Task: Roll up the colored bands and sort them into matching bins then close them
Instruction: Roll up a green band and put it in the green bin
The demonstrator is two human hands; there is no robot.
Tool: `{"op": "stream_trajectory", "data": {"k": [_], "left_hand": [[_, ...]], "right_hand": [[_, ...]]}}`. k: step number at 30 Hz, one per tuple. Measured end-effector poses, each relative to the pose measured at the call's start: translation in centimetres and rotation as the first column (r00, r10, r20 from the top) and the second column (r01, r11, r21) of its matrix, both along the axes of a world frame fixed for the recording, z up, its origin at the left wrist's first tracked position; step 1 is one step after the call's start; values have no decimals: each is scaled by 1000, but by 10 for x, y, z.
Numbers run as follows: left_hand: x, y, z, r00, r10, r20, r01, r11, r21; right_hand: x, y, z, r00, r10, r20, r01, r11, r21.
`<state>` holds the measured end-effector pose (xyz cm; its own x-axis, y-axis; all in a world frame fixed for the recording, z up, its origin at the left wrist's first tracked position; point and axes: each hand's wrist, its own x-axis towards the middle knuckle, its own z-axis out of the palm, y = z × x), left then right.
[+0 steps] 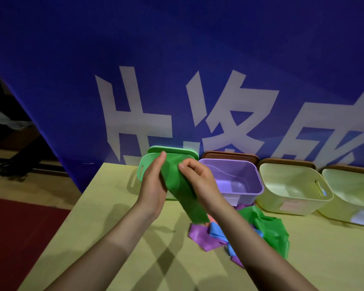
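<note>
Two hands hold up a green band in front of the green bin. The left hand has its fingers almost straight and flat against the band's left edge, with the fingertips up by the top corner. The right hand pinches the band's top right edge with bent fingers and thumb. The band hangs down from the hands, and its bottom end reaches the pile of loose bands on the table.

The pile lies in front of the purple bin, to the right of the green bin. It has purple, blue, green and a bit of pink in it, all tangled.

The green bin is open, and its green lid stands behind it. Right of the purple bin are two pale yellow bins, also open. Brown lids lean behind those three bins, against a blue banner with big white letters.
</note>
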<state>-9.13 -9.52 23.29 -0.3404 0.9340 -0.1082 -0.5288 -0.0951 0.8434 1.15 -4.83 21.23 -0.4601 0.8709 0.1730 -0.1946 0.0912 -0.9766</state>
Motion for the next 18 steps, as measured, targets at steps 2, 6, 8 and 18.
{"op": "stream_trajectory", "data": {"k": [2, 6, 8, 18], "left_hand": [[0, 2, -1, 999, -36, -14, 36, 999, -22], [0, 9, -1, 993, -113, -43, 109, 991, -76], [-2, 10, -2, 986, -166, -30, 164, 984, -67], [-41, 4, -14, 945, 74, 318, -98, 993, 60]], "right_hand": [[1, 3, -3, 1000, 2, -2, -2, 1000, 0], [3, 8, -8, 1000, 22, -11, -22, 999, -43], [5, 7, -8, 996, 85, -17, -87, 992, -92], [16, 2, -47, 918, 391, 64, -320, 828, -461]]}}
